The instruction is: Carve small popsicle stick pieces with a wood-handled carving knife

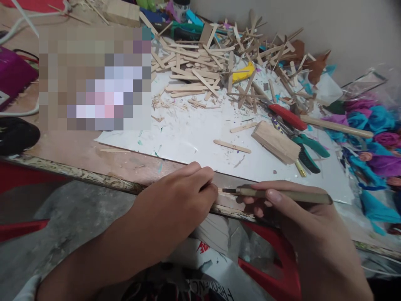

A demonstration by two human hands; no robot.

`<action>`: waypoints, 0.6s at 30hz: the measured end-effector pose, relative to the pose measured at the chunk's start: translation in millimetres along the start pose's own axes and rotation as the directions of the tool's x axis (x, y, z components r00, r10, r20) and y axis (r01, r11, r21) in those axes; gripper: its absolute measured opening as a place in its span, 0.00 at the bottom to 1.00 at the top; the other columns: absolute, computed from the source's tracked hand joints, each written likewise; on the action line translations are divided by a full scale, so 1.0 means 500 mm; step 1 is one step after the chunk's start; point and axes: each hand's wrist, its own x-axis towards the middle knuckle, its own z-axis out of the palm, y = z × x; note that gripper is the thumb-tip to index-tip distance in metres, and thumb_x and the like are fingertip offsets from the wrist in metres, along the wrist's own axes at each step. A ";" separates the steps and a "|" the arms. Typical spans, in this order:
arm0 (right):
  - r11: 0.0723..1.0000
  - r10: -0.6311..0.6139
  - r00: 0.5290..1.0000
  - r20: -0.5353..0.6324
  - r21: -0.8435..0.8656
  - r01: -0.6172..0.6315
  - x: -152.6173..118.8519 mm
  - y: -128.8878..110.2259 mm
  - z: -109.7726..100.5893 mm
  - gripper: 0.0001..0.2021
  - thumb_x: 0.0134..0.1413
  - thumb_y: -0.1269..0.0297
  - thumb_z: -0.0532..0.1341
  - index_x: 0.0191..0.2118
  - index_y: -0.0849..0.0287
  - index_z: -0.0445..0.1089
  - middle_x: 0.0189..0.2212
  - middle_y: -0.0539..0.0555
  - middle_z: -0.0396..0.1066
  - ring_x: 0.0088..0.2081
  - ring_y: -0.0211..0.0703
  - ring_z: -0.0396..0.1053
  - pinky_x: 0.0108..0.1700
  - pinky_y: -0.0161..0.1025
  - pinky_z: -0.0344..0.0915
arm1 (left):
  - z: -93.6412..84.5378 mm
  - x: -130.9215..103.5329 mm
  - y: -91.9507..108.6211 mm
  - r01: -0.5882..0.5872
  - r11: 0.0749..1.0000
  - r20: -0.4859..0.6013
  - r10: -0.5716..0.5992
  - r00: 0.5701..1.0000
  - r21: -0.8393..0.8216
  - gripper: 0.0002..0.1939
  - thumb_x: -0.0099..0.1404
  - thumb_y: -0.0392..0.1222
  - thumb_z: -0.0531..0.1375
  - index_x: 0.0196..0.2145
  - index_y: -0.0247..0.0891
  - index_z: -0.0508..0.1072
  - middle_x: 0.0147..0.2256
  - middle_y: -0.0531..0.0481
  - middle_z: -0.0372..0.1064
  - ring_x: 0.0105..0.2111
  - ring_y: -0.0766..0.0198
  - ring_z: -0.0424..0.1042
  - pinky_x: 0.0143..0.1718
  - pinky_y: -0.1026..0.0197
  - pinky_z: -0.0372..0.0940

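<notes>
Noted at the tabletop's near edge: a thin wooden piece, mostly hidden in the closed left hand, its exposed tip pointing right, roughly in line with the olive-handled carving tool gripped by the right hand.

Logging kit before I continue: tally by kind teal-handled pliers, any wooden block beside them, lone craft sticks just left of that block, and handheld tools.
Teal-handled pliers: 1
Wooden block: 1
Lone craft sticks: 2
Handheld tool: 1
Total: 5
</notes>
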 end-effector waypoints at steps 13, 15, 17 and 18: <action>0.992 0.053 0.998 0.027 -0.114 -0.049 0.026 0.016 -0.036 0.27 0.44 0.33 0.93 0.39 0.50 0.98 0.34 0.69 0.92 0.30 0.57 0.90 0.32 0.39 0.85 | -0.001 -0.005 0.000 0.058 0.995 0.012 -0.057 0.998 -0.082 0.22 0.83 0.16 0.60 0.42 0.41 0.84 0.44 0.50 0.82 0.46 0.55 0.81 0.54 0.54 0.76; 0.991 0.057 0.998 0.029 -0.119 -0.053 0.027 0.021 -0.041 0.27 0.43 0.34 0.93 0.40 0.50 0.99 0.36 0.69 0.93 0.32 0.58 0.91 0.34 0.39 0.86 | -0.001 -0.004 0.000 0.061 0.994 0.018 -0.060 0.998 -0.092 0.22 0.83 0.16 0.59 0.43 0.40 0.84 0.44 0.50 0.83 0.47 0.55 0.82 0.54 0.54 0.76; 0.992 0.053 0.998 0.033 -0.120 -0.049 0.030 0.021 -0.043 0.28 0.42 0.35 0.94 0.41 0.51 0.99 0.38 0.69 0.93 0.33 0.58 0.91 0.34 0.39 0.87 | -0.003 -0.002 0.000 0.071 0.991 0.023 -0.068 0.997 -0.110 0.22 0.84 0.16 0.59 0.44 0.39 0.85 0.45 0.50 0.83 0.47 0.56 0.82 0.53 0.54 0.75; 0.992 0.048 0.998 0.037 -0.117 -0.044 0.031 0.019 -0.043 0.28 0.42 0.35 0.94 0.40 0.51 0.99 0.39 0.69 0.94 0.33 0.58 0.91 0.34 0.38 0.87 | -0.004 -0.001 0.001 0.077 0.989 0.025 -0.074 0.997 -0.125 0.23 0.84 0.15 0.59 0.44 0.39 0.85 0.44 0.51 0.83 0.47 0.56 0.82 0.52 0.55 0.75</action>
